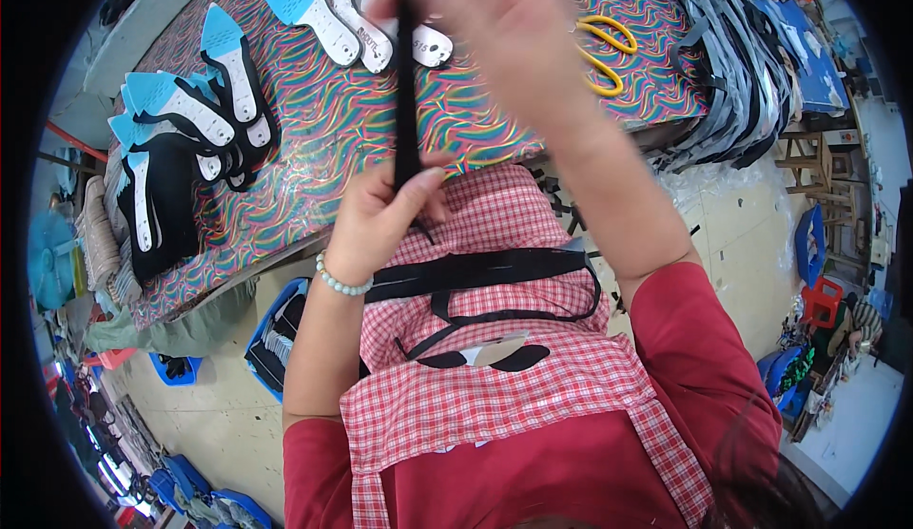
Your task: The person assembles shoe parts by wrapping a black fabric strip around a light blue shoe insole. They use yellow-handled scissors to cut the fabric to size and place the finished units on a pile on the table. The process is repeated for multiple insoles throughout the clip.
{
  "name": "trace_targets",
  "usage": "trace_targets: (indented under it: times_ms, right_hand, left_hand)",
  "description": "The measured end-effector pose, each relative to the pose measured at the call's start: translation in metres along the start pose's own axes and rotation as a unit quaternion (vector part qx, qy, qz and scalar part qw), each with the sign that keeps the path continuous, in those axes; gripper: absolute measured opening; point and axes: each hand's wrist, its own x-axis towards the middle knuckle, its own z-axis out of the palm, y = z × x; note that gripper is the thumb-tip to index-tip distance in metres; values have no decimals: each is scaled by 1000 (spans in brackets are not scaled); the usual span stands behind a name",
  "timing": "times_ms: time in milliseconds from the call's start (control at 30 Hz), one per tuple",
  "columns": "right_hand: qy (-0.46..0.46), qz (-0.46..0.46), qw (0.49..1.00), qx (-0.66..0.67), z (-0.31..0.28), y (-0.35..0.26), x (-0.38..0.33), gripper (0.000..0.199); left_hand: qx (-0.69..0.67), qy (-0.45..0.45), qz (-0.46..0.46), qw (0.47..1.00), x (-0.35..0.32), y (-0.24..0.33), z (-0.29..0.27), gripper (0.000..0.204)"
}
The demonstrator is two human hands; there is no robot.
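The left hand (385,215) pinches the lower end of a black strip (406,101) while the right hand (495,16), closed on its upper end, pulls it taut and upright above the checked apron (495,386), apparently to straighten it. Yellow scissors (604,54) lie near on the patterned table (323,120).

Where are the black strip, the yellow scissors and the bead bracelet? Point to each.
black strip (406,101), head view, middle of its length between the two hands
yellow scissors (607,54), head view, on the handle loops
bead bracelet (339,283), head view, beads at the left wrist
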Motion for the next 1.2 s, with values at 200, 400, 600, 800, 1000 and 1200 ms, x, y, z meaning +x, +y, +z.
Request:
trace_targets:
  times_ms: [200,400,600,800,1000,1200]
  right_hand:
    - [373,151,732,550,-117,27,53,16]
    - [160,205,498,827,-139,3,20,11]
    - [-159,103,966,175,49,6,-13,16]
    - [-119,45,991,-39,125,72,-62,12]
    - [-127,66,989,-22,129,68,-63,16]
    - [-147,26,985,-81,130,64,-60,16]
  left_hand:
    - [171,17,-98,980,-46,14,-11,20]
    - [335,-257,-50,905,-94,16,-57,28]
    - [57,252,5,966,43,33,-98,75]
    - [511,358,-14,782,217,2,-123,100]
    - [280,187,-62,940,197,30,-181,80]
    - [177,163,9,971,171,77,-177,69]
